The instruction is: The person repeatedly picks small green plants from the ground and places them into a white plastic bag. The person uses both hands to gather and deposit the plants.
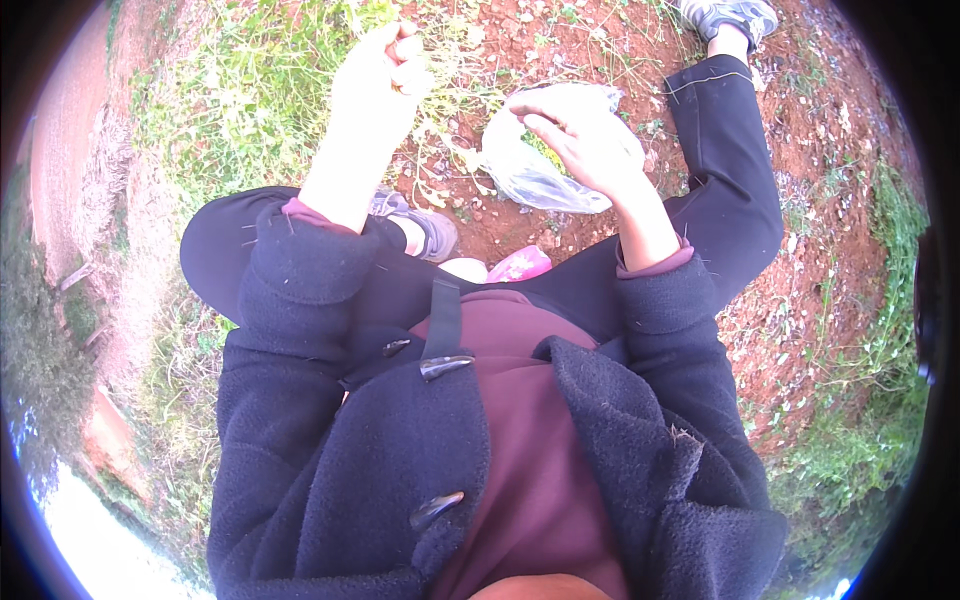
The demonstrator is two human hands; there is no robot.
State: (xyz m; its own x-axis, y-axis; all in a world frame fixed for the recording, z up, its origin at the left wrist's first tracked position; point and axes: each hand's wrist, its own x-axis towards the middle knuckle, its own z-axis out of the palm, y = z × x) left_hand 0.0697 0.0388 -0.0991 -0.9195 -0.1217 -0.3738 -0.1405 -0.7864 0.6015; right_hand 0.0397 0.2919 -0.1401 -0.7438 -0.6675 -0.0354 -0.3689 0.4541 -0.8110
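My left hand [385,75], washed out by bright light, is raised over the green weedy plants [250,110] with its fingers curled in. Whatever may be inside those fingers is hidden. My right hand [590,145] is over a clear plastic bag [540,185] on the soil, its fingers stretched out and slightly apart from the thumb. Some yellow-green leafy bits [542,150] show inside the bag, partly behind that hand. Whether the hand touches the bag's edge I cannot tell.
I sit on red soil [470,215] with my legs apart; one grey shoe [432,232] is near the middle, the other [735,15] at the far right. Between my thighs lies a bright pink item [520,264] beside a whitish one [464,269]. More grass [870,440] grows at the right.
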